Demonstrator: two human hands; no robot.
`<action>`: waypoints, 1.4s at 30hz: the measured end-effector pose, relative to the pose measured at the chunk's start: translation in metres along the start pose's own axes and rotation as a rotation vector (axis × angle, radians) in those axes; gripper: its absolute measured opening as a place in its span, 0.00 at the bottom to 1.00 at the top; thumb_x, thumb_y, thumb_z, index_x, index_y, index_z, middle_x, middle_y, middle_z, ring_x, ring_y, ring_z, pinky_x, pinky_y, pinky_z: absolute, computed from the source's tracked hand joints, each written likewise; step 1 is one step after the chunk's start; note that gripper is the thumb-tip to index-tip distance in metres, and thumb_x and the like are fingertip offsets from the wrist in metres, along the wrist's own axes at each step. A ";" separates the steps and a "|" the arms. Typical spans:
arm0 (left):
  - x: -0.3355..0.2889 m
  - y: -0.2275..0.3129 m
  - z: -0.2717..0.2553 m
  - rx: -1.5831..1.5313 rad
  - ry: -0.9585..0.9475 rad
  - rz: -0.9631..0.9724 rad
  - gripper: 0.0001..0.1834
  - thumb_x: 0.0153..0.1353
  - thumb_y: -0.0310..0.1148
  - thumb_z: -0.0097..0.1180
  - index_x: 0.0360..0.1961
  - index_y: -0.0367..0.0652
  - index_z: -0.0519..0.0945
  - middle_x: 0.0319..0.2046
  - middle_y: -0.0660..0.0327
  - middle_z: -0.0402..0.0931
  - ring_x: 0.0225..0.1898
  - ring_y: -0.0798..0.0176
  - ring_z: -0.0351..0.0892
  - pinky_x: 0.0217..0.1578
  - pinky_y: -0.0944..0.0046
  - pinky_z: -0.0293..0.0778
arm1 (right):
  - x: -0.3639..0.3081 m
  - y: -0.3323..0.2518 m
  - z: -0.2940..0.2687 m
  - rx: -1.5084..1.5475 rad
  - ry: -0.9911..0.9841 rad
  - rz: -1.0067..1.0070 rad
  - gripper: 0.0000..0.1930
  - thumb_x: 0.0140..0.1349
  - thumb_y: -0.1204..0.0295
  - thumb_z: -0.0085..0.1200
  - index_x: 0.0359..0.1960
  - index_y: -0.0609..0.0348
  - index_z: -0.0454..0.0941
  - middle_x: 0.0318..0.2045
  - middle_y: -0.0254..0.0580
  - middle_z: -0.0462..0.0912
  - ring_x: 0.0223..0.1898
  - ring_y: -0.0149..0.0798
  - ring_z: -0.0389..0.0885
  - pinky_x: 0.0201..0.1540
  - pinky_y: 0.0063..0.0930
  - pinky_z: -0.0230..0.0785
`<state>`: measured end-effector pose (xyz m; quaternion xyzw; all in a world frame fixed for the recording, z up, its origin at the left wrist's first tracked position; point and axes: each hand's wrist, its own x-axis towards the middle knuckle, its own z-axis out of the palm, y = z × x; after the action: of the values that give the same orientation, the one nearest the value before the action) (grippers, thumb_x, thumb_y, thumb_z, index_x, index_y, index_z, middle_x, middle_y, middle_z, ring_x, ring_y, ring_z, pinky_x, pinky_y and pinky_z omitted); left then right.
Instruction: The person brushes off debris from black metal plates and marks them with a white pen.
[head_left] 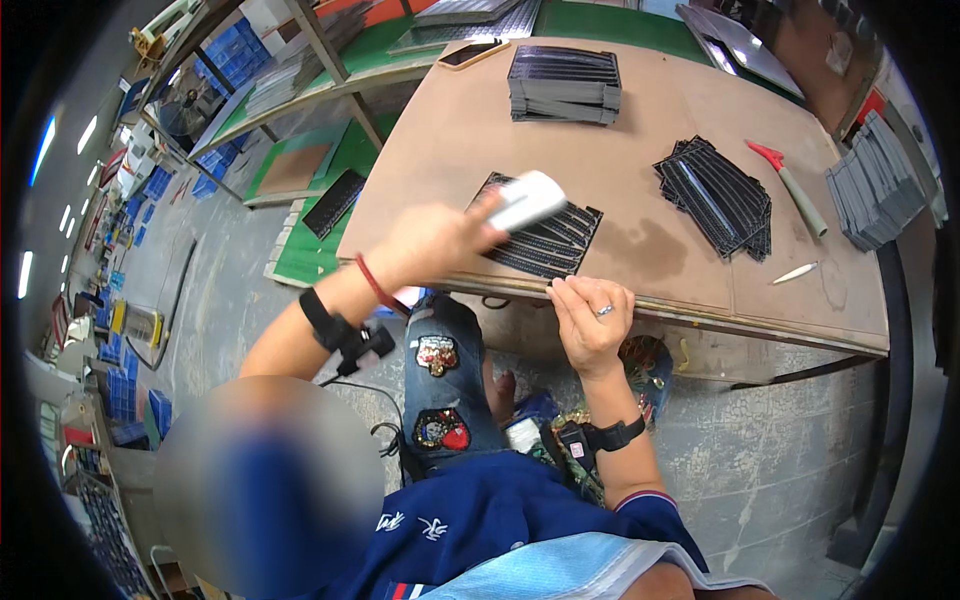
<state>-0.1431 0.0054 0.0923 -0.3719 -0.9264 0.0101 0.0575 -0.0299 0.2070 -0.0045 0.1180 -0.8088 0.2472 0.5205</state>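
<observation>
A black slotted panel (560, 240) lies flat at the table's near edge, partly covered by my left hand and what it holds. My left hand (455, 240), with a red cord at the wrist, is closed round a white, smooth, round-ended object (528, 201). Motion blurs that object, so its exact kind is unclear. Its lower side overlaps the panel in view; whether it touches cannot be told. My right hand (595, 318), wearing a ring, has its fingers pinched at the panel's near corner, over the table edge.
Neatly stacked dark panels (565, 85) stand at the back, and a fanned pile (712, 197) sits right. Beyond are a red-and-tan tool (790, 188), a white pen-like stick (795, 273) and grey stacked pieces (877, 185). A phone (473, 54) rests far left; green-topped shelving (300, 95) adjoins.
</observation>
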 end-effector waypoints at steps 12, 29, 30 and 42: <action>0.034 -0.040 0.015 -0.017 0.066 -0.167 0.26 0.67 0.51 0.47 0.63 0.52 0.70 0.21 0.45 0.79 0.22 0.43 0.81 0.22 0.46 0.74 | -0.001 0.002 0.002 0.031 0.007 -0.007 0.14 0.44 0.74 0.69 0.35 0.52 0.85 0.33 0.29 0.82 0.37 0.35 0.79 0.41 0.30 0.66; 0.007 0.046 -0.007 -0.066 0.007 0.182 0.29 0.67 0.53 0.48 0.65 0.53 0.67 0.18 0.49 0.77 0.23 0.47 0.81 0.22 0.50 0.75 | -0.004 0.003 -0.004 -0.015 -0.014 -0.007 0.11 0.45 0.73 0.68 0.34 0.52 0.85 0.32 0.29 0.82 0.36 0.35 0.79 0.40 0.30 0.65; 0.001 0.054 -0.008 -0.106 0.026 0.236 0.30 0.66 0.54 0.48 0.65 0.54 0.67 0.18 0.50 0.77 0.23 0.47 0.81 0.22 0.50 0.75 | -0.003 0.002 -0.006 -0.008 -0.024 -0.009 0.11 0.45 0.73 0.68 0.34 0.52 0.85 0.32 0.29 0.82 0.36 0.35 0.79 0.40 0.30 0.65; -0.023 0.014 0.004 -0.026 0.030 -0.025 0.31 0.64 0.54 0.51 0.63 0.48 0.69 0.20 0.48 0.78 0.22 0.45 0.80 0.24 0.49 0.75 | -0.001 0.003 -0.005 -0.012 -0.009 0.014 0.12 0.44 0.74 0.69 0.33 0.52 0.85 0.33 0.29 0.83 0.37 0.34 0.79 0.43 0.30 0.65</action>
<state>-0.1173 0.0001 0.0854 -0.3611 -0.9301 -0.0082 0.0665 -0.0270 0.2114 -0.0048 0.1106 -0.8134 0.2455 0.5157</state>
